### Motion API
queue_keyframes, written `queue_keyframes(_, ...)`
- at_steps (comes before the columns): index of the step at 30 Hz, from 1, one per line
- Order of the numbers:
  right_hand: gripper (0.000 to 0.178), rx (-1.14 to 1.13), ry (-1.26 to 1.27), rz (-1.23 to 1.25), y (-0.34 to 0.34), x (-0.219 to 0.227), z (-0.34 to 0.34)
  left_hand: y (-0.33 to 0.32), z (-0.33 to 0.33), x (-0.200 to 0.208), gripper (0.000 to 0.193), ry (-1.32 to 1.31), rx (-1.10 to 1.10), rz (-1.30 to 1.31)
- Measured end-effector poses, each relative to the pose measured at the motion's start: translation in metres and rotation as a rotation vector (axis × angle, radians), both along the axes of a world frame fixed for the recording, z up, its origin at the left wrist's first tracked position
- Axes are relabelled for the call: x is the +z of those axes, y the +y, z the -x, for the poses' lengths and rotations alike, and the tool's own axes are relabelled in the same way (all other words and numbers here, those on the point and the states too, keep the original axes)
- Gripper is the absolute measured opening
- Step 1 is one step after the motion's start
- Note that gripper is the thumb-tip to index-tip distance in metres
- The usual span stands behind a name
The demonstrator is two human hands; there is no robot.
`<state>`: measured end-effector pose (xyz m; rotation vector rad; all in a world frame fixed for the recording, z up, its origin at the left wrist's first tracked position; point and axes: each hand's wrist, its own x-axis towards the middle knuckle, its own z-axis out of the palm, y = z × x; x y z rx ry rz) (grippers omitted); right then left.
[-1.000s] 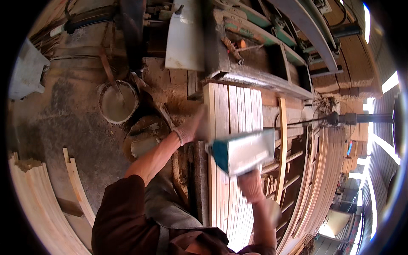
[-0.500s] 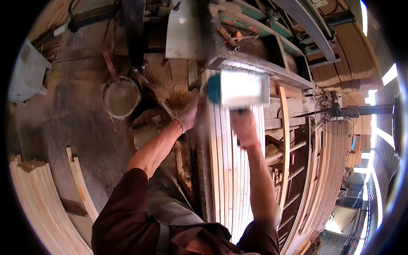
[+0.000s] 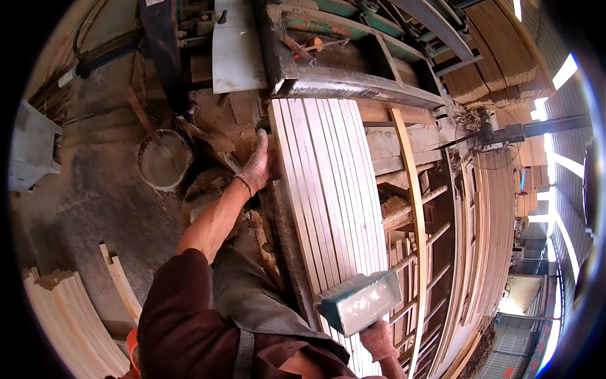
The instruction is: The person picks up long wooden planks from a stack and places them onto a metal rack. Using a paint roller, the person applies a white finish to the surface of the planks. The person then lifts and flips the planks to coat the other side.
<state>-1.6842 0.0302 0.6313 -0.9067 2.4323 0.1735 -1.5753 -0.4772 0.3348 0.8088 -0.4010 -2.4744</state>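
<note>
A row of pale wood strips (image 3: 325, 183) lies side by side in front of me, their upper faces streaked white. My right hand (image 3: 379, 341), in a knitted glove, is closed around the grip of a teal-and-white box-shaped glue spreader (image 3: 369, 303). The spreader rests over the near part of the strips, its whitish side turned toward me. Gloved too, my left hand (image 3: 257, 167) is at the left edge of the row, toward its far end. The thumb points away from me, and the other fingers are partly hidden against the edge.
Beyond the strips stands a metal machine frame (image 3: 360, 82). A round bucket (image 3: 165, 161) with a stick in it sits at left. One loose strip (image 3: 410, 208) crosses the rack to the right, beside long stacked boards (image 3: 495, 227). More strips (image 3: 69, 316) lie at lower left.
My right hand has drawn the glue spreader from the far end of the strips back toward me. The left hand stays at the left edge. The view has shifted somewhat.
</note>
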Motion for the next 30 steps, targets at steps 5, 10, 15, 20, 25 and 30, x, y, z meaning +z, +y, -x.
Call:
queue_keyframes(5,0.027,-0.009,-0.068,0.157,-0.13,-0.014,0.021,-0.001,0.0,-0.01,0.099,0.209,-0.048,-0.051)
queue_keyframes(10,0.041,0.185,-0.112,0.458,-0.353,-0.045,0.043,0.002,-0.007,0.001,0.099,0.217,-0.007,-0.044)
queue_keyframes(15,0.05,0.335,-0.091,0.769,-0.481,-0.097,0.096,0.01,0.013,-0.013,0.1,0.229,-0.03,-0.085)
queue_keyframes(20,0.04,0.311,-0.192,0.742,-0.487,-0.065,0.095,-0.011,0.008,-0.011,0.109,0.053,0.084,-0.023)
queue_keyframes(25,0.035,0.34,-0.106,0.63,-0.479,-0.052,0.155,0.006,-0.005,0.006,0.105,-0.062,0.147,0.001)
queue_keyframes(30,0.031,0.607,0.149,0.882,-0.473,-0.096,0.237,0.024,0.02,0.014,0.105,-0.245,0.163,0.093)
